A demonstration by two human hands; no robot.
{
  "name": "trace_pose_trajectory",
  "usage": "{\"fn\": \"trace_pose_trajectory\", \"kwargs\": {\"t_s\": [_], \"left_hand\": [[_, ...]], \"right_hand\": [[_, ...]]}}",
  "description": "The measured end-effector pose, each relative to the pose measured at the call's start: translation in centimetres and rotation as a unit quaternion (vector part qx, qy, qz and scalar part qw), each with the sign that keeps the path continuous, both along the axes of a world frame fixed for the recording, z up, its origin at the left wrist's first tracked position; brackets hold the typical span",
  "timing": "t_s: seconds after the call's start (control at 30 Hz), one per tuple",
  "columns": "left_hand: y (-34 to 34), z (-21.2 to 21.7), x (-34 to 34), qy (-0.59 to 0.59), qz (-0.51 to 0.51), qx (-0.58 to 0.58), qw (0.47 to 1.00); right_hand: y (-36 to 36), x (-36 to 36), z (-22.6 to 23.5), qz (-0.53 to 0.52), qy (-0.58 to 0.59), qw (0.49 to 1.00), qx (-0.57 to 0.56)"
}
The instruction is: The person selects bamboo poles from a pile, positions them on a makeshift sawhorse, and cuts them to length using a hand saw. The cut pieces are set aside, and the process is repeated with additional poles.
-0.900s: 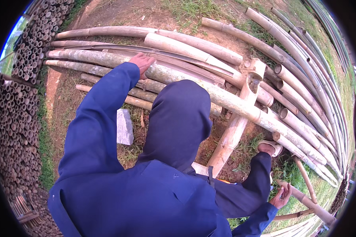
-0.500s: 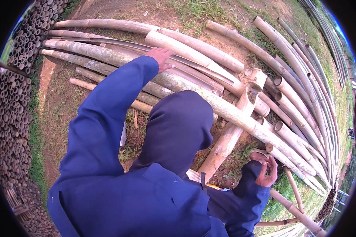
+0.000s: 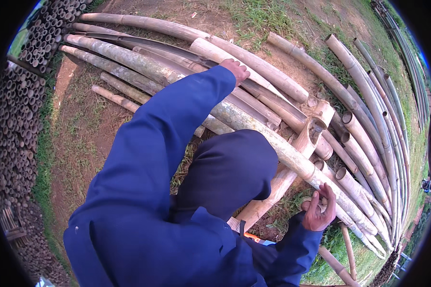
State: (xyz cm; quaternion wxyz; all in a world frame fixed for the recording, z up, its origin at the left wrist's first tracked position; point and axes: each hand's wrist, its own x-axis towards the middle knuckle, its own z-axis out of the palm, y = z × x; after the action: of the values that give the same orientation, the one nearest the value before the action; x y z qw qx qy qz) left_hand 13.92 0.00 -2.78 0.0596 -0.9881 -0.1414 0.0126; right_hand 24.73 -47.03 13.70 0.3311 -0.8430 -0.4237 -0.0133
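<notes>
My left hand [image 3: 236,71] is curled over a split bamboo length [image 3: 292,111], whose dark hollow side shows along its edge; my thumb is mostly hidden. Beside it lies a pale, thicker bamboo pole [image 3: 220,53]. My right hand [image 3: 320,210] is raised near the lower right with its fingers apart and bent, and I see nothing held in it. A long mottled bamboo pole [image 3: 268,138] passes just beyond that hand and crosses over a thick bamboo support [image 3: 273,193]. My dark-clothed knee [image 3: 230,167] covers part of the poles.
Many bamboo poles [image 3: 364,143] fan out on the right. At the far left, cut bamboo stacks [image 3: 14,110] show their round ends. A hollow bamboo joint [image 3: 316,128] tops the support. Grass [image 3: 258,24] and brown soil surround the poles.
My left hand has slid rightward along the split bamboo, and its fingers are more bent. My right hand has opened its thumb away from the fingers. The view has shifted slightly.
</notes>
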Motion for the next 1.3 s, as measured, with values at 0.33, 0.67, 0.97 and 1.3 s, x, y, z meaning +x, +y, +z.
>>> {"fn": "trace_pose_trajectory", "kwargs": {"t_s": [0.33,0.67,0.97,1.3], "left_hand": [[-11.7,10.4,-1.4,-0.334,-0.241,0.055,0.910],[1.2,9.1,-15.7,0.061,0.059,-0.092,0.992],[-2.9,10.1,-11.6,0.025,0.051,-0.070,0.996],[1.4,7.1,-18.5,-0.054,-0.030,-0.071,0.996]], "right_hand": [[17.1,0.2,4.5,0.170,-0.147,0.930,-0.291],[12.6,1.8,-5.8,0.112,-0.184,0.954,-0.210],[3.4,7.9,-4.5,0.101,-0.196,0.964,-0.148],[-13.9,12.6,-4.0,0.072,-0.176,0.967,-0.171]]}}
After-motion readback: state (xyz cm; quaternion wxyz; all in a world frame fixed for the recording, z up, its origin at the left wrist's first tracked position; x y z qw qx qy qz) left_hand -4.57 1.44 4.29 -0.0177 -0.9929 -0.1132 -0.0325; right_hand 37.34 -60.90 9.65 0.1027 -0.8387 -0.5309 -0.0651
